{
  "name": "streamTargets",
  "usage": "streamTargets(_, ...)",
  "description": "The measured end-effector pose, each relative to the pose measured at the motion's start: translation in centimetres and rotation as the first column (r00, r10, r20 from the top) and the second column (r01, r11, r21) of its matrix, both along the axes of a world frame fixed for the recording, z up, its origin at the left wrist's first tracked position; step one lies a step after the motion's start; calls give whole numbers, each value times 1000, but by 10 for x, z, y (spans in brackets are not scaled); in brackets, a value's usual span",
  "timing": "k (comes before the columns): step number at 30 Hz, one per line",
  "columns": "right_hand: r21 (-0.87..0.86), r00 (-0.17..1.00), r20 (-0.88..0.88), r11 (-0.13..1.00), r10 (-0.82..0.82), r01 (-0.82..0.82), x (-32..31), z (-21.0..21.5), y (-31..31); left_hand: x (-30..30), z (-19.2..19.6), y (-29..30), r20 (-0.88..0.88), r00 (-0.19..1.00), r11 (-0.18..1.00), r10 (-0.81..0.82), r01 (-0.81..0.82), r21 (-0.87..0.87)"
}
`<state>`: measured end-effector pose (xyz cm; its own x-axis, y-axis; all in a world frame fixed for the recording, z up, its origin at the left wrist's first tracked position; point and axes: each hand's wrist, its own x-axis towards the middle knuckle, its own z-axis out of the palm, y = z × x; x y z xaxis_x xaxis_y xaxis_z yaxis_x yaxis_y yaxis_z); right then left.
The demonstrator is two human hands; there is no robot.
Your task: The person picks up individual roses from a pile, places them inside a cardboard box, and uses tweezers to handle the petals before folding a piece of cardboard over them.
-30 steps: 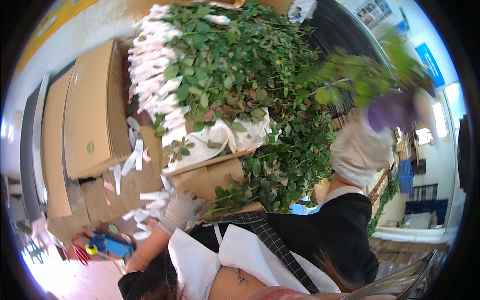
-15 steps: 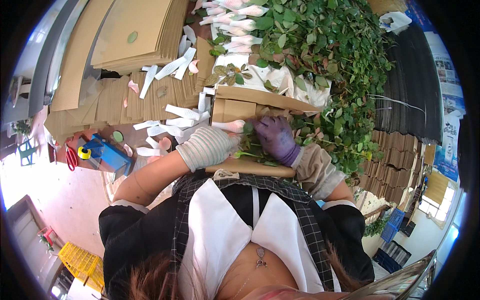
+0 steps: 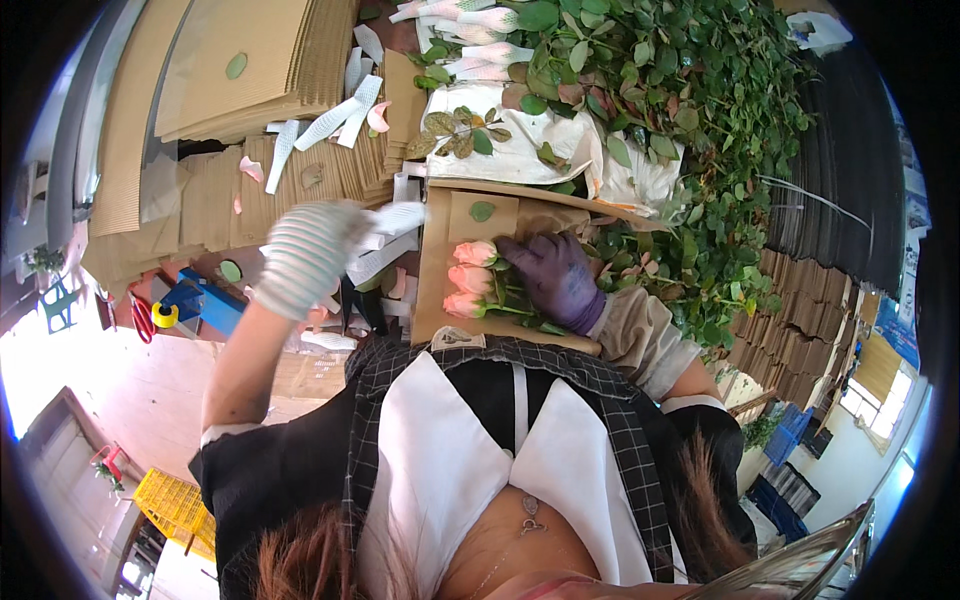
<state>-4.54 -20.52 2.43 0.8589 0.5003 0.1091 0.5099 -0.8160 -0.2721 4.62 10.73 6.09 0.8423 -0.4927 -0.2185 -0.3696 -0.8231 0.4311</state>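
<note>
My left hand (image 3: 312, 258), in a striped knit glove and smeared by motion, is raised left of the cardboard sheet (image 3: 432, 285). A white mesh flower sleeve (image 3: 402, 216) trails from its fingertips. My right hand (image 3: 552, 275), gloved in purple, rests over the cardboard. Its fingers close around the stem of the top pink rose (image 3: 474, 253), just behind the bloom; the stem is mostly hidden. Directly below lie a second pink rose (image 3: 468, 279) and a third one (image 3: 463, 305), lined up with their stems to the right. None of the three blooms wears a sleeve.
Leafy rose stems (image 3: 690, 110) are heaped at the back right, with sleeved blooms (image 3: 490, 52) at their left end. Cardboard stacks (image 3: 240, 70) stand at left, strewn with loose sleeves. Red-handled scissors (image 3: 142, 318) and a blue tape dispenser (image 3: 212, 300) lie left of my forearm.
My left hand has moved left, away from the roses, and the sleeve has come off the top rose. My right hand has stayed nearly in place. Three bare blooms now show.
</note>
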Motion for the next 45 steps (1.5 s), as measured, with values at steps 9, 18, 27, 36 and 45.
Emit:
streamTargets(9, -138, 994, -52, 985, 96, -103, 7, 24, 2, -43, -2, -52, 165, 913, 884, -374, 404, -235)
streamTargets(18, -62, 994, -83, 996, 65, -71, 7, 24, 2, -57, -25, -54, -41, 930, 901, -364, 341, -267)
streamTargets(27, -208, 963, -217, 956, 162, -208, 12, 34, 5, -39, -5, -67, 112, 979, 890, -168, 200, -410)
streamTargets(36, 558, 627, -625, 828, 465, -58, 98, 170, -40, -45, -46, -81, 282, 905, 897, -320, 385, -217)
streamTargets(45, -25, 567, 405, 610, -718, 792, 404, 133, -191, -48, -86, -82, 302, 895, 877, -328, 407, -256)
